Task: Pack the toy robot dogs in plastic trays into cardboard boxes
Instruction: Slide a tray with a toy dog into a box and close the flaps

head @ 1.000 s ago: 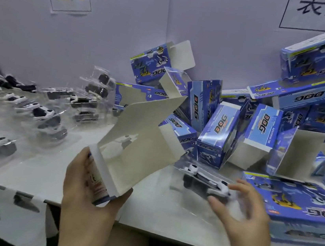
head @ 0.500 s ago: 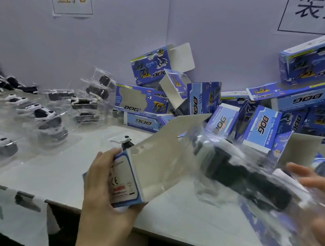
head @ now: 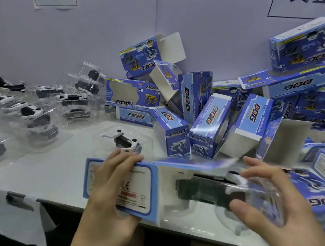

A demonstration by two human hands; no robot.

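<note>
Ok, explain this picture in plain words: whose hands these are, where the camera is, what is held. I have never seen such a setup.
There is no machine: a person works bare-handed, and the camera sits on their head, looking down. The left hand grips an open blue cardboard box; the right hand holds a clear plastic tray with a black-and-white toy dog at the box's open end. On the table lie more trayed dogs at left and a pile of boxes behind.

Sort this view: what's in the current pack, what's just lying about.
In use: left hand, open blue cardboard box, right hand, clear plastic tray with black-and-white toy dog.
Lying about: lone trayed dog, heap of blue boxes, trayed dogs at left.
</note>
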